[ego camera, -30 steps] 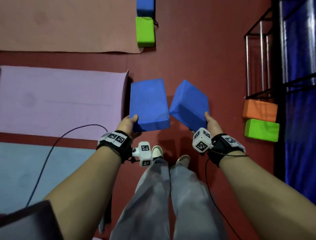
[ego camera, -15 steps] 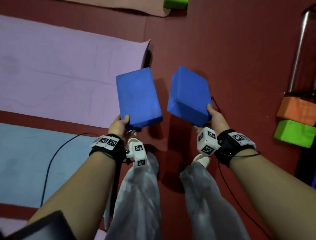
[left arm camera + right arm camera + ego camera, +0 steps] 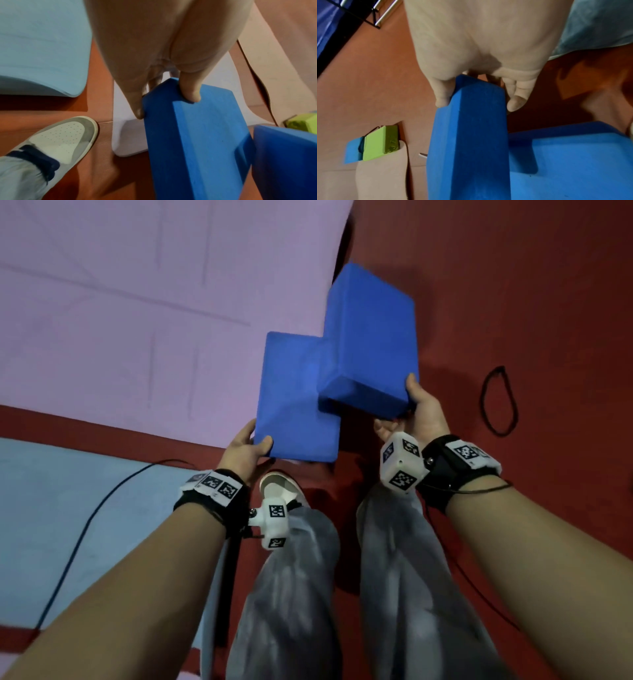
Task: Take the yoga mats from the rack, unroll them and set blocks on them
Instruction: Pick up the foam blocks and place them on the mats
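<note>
We see the left hand [image 3: 244, 449] gripping one blue block [image 3: 297, 402] by its near end, and the right hand [image 3: 419, 409] gripping a second block [image 3: 371, 344], both held above the floor [image 3: 513, 285] beside the pink mat [image 3: 137, 302].

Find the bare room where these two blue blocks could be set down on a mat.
The pink mat lies bare ahead and left, bordered by red floor; the light blue mat is crossed by a black cable. It is crowded around the feet, below both blue blocks.
</note>
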Tool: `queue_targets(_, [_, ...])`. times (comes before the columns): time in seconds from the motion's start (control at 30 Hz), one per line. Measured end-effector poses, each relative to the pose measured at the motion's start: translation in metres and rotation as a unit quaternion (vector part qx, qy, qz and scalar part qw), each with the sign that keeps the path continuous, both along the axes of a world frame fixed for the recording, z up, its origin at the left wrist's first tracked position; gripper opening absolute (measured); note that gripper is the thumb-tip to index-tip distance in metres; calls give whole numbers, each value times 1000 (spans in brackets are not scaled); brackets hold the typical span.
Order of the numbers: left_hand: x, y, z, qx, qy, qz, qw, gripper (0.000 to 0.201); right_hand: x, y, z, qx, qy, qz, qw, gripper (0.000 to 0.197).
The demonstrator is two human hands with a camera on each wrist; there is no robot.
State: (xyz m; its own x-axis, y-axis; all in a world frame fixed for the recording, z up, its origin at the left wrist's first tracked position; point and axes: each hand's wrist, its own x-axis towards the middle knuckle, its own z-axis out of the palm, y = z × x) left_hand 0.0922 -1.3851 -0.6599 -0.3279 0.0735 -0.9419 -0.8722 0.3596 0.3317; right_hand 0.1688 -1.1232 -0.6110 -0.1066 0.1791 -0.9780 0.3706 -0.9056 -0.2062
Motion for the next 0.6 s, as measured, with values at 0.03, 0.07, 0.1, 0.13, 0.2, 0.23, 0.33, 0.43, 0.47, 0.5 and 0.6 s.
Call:
queue_targets(0.03, [2,7,-10,1,1,-7,1000,50,3,4,-11,6,-5,6,1000,32])
queue_targets(0.07, [3,14,-18,-4,6,-15,1000,52,4,8,-20,11,-7,11,1000,32])
queue_targets(0.1, [4,21,-28,-13,13,-22,1000,52,5,12,-30,16,-11,13,1000,33])
queue_targets(0.13, [5,29,-39,-21,20,-35,999,52,7,17,-40,21,-14,12,1000,37])
queue_targets(0.2, [8,40,-59,-32,29,-53,998,53,11,27,-60,29,-8,7,1000,48])
queue_targets(0.23, [10,42,-67,-39,34,-61,997,54,12,31,-67,31,-2,3,1000,52])
queue_targets(0.33, [15,44,-88,-60,42,-105,992,62,11,41,-90,37,6,9,999,51])
queue_targets(0.43, [20,46,-99,-86,57,-162,981,60,7,45,-105,48,18,45,998,29])
queue_targets(0.47, [20,48,-103,-96,63,-180,977,58,6,46,-109,46,22,48,998,26])
queue_targets(0.5, [18,51,-106,-104,66,-196,973,56,6,47,-111,44,26,44,998,26])
queue_targets(0.6, [8,64,-112,-102,67,-210,970,52,5,54,-113,55,37,47,997,24])
